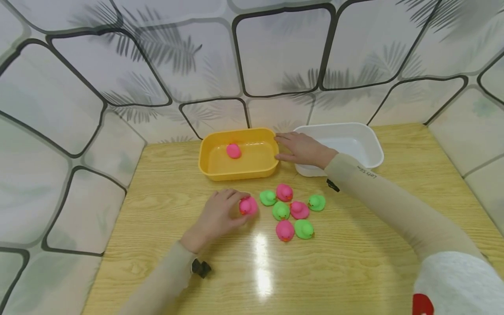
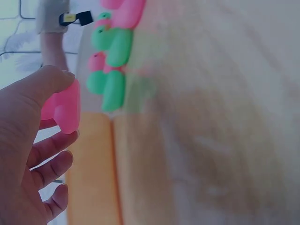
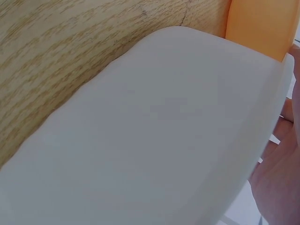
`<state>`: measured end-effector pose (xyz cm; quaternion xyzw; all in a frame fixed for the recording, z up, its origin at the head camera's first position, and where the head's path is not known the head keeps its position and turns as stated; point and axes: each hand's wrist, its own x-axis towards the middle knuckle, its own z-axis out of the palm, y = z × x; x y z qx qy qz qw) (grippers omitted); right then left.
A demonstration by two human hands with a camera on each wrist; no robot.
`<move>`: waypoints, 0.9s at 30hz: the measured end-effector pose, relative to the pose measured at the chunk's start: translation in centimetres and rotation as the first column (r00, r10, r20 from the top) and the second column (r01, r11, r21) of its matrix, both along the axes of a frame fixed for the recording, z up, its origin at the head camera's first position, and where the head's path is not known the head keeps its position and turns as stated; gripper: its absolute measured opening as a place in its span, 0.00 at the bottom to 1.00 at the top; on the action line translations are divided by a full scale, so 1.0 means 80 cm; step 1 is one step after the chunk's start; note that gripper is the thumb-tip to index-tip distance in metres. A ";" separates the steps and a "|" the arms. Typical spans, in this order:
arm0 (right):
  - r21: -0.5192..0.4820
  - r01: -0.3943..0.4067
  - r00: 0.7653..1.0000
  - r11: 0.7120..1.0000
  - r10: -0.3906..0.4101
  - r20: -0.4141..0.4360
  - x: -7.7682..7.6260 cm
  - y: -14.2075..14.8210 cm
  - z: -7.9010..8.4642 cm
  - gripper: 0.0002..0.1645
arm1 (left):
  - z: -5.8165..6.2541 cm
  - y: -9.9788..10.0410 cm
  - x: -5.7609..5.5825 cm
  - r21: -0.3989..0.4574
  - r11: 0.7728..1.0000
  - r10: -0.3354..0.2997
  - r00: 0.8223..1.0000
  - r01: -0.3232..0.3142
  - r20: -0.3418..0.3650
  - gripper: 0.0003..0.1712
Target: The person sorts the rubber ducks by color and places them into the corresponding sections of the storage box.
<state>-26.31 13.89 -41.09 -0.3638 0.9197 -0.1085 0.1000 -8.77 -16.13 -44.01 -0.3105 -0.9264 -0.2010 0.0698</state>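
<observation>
My left hand (image 1: pixel 216 216) pinches a pink toy duck (image 1: pixel 248 205) between thumb and fingers, left of the other ducks. In the left wrist view the held duck (image 2: pixel 68 108) shows under the thumb, with the lower fingers loosely bent. My right hand (image 1: pixel 305 150) stretches over the left end of the white tub (image 1: pixel 376 159), its straight fingers reaching the right rim of the yellow tub (image 1: pixel 212 177). Inside the yellow tub lies one pink piece (image 1: pixel 233 151) like the ducks. Much of the right hand is hidden behind the white tub wall (image 3: pixel 225 173) in the right wrist view.
Several green ducks, among them one in the middle (image 1: pixel 281 211), and three pink ducks, one at the front (image 1: pixel 285 230), sit clustered on the wooden table (image 1: pixel 346 262). Both tubs stand side by side near the patterned back wall (image 1: pixel 275 111). More patterned panels rise at the sides.
</observation>
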 end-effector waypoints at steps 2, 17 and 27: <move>-0.004 -0.005 1.000 1.000 0.005 -0.003 0.001 0.000 0.002 0.45 | 0.006 -0.003 -0.004 0.008 1.000 0.000 1.000 0.000 -0.011 0.30; -0.011 -0.007 1.000 1.000 0.007 0.004 -0.001 0.002 -0.001 0.45 | 0.035 -0.012 -0.034 0.044 0.999 -0.027 0.994 0.032 -0.101 0.28; -0.007 -0.005 1.000 1.000 0.005 0.001 0.000 0.000 0.000 0.45 | 0.054 -0.010 -0.052 0.041 0.999 -0.025 0.993 0.030 -0.113 0.29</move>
